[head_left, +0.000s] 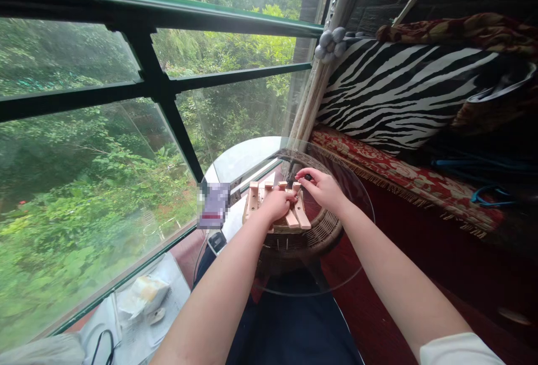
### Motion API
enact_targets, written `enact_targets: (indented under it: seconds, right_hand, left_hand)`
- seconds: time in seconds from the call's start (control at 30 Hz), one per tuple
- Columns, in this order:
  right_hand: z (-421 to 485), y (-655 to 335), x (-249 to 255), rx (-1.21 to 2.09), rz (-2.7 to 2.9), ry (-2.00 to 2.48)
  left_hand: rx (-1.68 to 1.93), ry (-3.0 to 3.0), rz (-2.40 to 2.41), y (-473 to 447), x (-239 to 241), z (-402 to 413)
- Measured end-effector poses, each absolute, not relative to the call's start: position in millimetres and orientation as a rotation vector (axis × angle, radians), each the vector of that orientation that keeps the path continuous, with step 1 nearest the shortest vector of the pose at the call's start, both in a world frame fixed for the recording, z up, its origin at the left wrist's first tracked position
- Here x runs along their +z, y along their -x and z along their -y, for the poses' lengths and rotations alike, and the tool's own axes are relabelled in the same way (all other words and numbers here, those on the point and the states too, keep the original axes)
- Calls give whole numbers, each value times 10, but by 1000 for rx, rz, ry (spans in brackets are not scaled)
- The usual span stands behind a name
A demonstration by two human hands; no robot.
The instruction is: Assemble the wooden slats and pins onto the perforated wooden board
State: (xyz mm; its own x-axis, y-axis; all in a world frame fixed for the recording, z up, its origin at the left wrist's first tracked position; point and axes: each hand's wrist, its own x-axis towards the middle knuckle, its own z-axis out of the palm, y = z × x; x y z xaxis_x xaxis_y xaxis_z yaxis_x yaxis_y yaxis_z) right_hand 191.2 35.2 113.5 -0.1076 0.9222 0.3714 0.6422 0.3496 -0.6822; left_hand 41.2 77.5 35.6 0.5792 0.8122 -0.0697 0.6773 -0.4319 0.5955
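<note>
Both hands point(300, 197) on wooden pieces point(277, 208), round glass table point(357, 230)

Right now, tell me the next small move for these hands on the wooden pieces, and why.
Probably bring the right hand down a little to seat the small dark piece pinched in its fingertips. The left hand rests on the wooden assembly on the glass tabletop, so it looks steadied, and the right hand hovers just at its far edge.
</note>
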Motion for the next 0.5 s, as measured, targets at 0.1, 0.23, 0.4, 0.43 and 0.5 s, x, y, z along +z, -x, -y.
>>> enact_targets:
  seconds: [0.1,0.23,0.4,0.43,0.5]
  right_hand:
    - [-351,-1908,1093,471,1848,1371]
    - [-338,-1911,1072,430,1849,1385]
    - [-334,-1911,1072,398,1860,1400]
    - [-333,-1905,1071,390,1869,1405]
    - [-324,-1885,1069,372,1904,1411]
  left_hand:
    - [292,-2241,-1190,-418,339,-785]
    - [285,-2263,-1179,-420,335,-787]
    - [289,-2283,-1194,-415,352,-779]
    - [294,-2291,-1188,-414,350,-780]
    - [303,-2302,-1173,-414,340,-785]
